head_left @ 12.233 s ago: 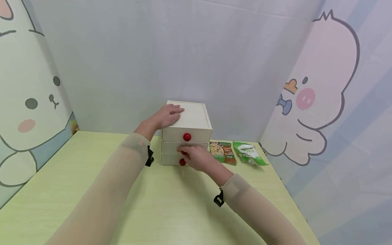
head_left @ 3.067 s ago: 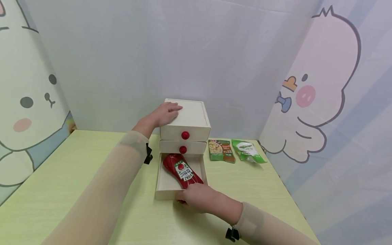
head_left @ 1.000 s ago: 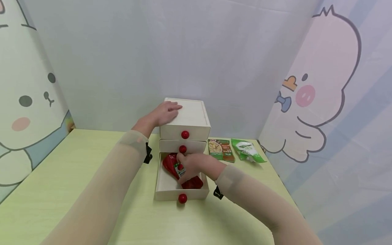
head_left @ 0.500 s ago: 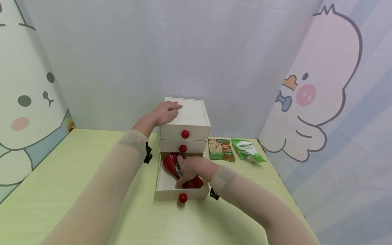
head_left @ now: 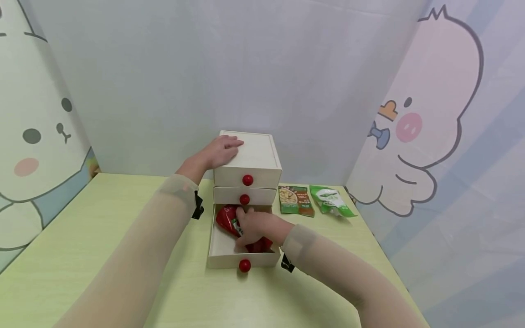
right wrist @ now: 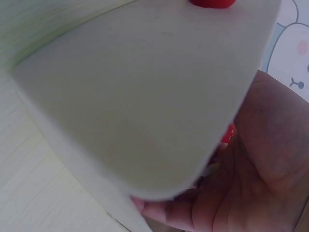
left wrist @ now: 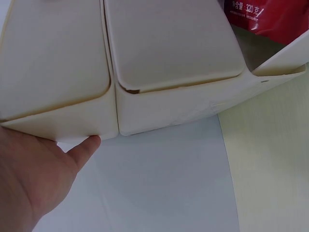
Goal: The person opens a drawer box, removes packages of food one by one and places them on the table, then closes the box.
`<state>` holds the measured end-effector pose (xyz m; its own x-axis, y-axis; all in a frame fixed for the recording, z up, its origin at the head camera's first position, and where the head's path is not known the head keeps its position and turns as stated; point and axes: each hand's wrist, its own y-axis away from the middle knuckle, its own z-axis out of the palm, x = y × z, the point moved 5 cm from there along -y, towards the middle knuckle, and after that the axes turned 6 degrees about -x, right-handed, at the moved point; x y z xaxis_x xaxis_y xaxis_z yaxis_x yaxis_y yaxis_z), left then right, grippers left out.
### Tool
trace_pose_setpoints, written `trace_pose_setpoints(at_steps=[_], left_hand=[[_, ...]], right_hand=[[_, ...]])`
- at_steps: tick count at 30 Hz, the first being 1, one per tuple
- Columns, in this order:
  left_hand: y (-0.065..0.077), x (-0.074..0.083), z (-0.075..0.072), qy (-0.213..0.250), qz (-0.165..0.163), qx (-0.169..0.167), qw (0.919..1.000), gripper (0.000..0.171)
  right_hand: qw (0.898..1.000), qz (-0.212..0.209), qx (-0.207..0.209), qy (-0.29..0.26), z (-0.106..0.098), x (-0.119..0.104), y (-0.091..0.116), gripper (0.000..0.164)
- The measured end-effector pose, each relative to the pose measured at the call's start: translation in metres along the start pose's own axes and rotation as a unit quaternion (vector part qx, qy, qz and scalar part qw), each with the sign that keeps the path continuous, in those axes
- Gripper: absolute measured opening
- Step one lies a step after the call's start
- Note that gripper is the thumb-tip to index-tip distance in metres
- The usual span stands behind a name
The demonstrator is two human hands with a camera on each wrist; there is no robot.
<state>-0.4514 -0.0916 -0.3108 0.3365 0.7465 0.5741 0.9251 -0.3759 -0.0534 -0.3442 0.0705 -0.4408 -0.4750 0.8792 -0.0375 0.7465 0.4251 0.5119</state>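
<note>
A white drawer unit (head_left: pixel 260 150) with red knobs stands at the back of the table, its bottom drawer (head_left: pixel 225 261) pulled out. Inside lies a red ketchup pouch (head_left: pixel 226 217), its printed corner (left wrist: pixel 275 21) also visible in the left wrist view. My right hand (head_left: pixel 257 227) reaches down into the drawer and grips the pouch around its middle, hiding most of the label. In the right wrist view the drawer front (right wrist: pixel 149 96) covers that hand's fingertips. My left hand (head_left: pixel 220 152) rests flat on top of the unit, near its left edge.
On the table (head_left: pixel 184 282), right of the drawers, lie a brown and green food packet (head_left: pixel 296 201) and a green and white bag (head_left: pixel 331 201). A pale curtain (head_left: pixel 311 91) hangs behind; cartoon-printed cloth flanks both sides.
Over the past seconds the bottom drawer came out, and my right hand left its knob for the ketchup pouch. Just now the pouch has shifted slightly under that hand. My left hand stayed put.
</note>
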Motion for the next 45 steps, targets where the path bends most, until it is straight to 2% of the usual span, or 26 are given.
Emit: trace_pose_setpoints(at_steps=[6,13,25,36,45], left_hand=[[0.001,0.002,-0.001,0.004,0.002,-0.002,1.0000,0.058],[0.001,0.000,-0.001,0.012,-0.002,-0.001,0.9999,0.058],[0.001,0.002,0.000,0.013,-0.003,0.001,0.9999,0.058],[0.003,0.002,-0.001,0.012,-0.003,0.000,0.9999,0.058],[0.004,0.004,0.000,0.010,-0.004,-0.002,0.9999,0.058]], right_hand=[[1.000,0.007,0.010,-0.010,-0.005,-0.001,0.004,0.097],[0.998,-0.001,0.059,-0.002,-0.014,-0.007,0.012,0.084],[0.994,-0.036,0.102,-0.032,-0.015,0.000,0.030,0.041],[0.985,-0.092,0.142,-0.033,-0.013,0.020,0.053,0.043],[0.980,-0.102,0.140,-0.093,-0.007,0.044,0.075,0.044]])
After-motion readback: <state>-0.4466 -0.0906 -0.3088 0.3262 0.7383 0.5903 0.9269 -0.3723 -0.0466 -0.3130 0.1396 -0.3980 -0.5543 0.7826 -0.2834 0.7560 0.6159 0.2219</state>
